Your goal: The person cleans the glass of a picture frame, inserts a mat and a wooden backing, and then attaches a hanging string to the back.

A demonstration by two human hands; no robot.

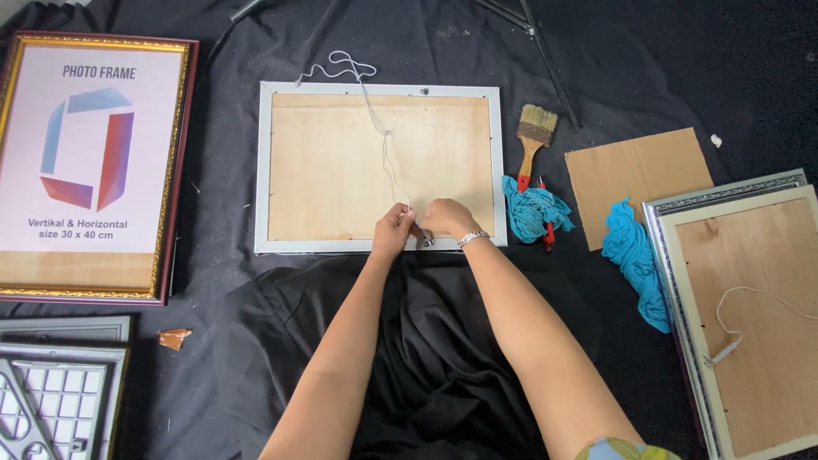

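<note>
Where both hands meet at the near edge of the white-rimmed frame with plywood backing [381, 166], the left hand [394, 228] pinches the thin white string [385, 145] and the right hand [445, 218] closes narrowly on a small metal hanger [426, 242]. Frame lies face-down on black cloth [426, 341]. Wooden-handled paintbrush [533, 136], blue rag [535, 209], brown cardboard sheet [635, 175] lie right; gold-edged photo frame [89, 166] left.

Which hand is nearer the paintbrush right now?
Right. The right hand is at the frame's lower edge, on the paintbrush side; the left hand sits beside it, farther away.
</note>
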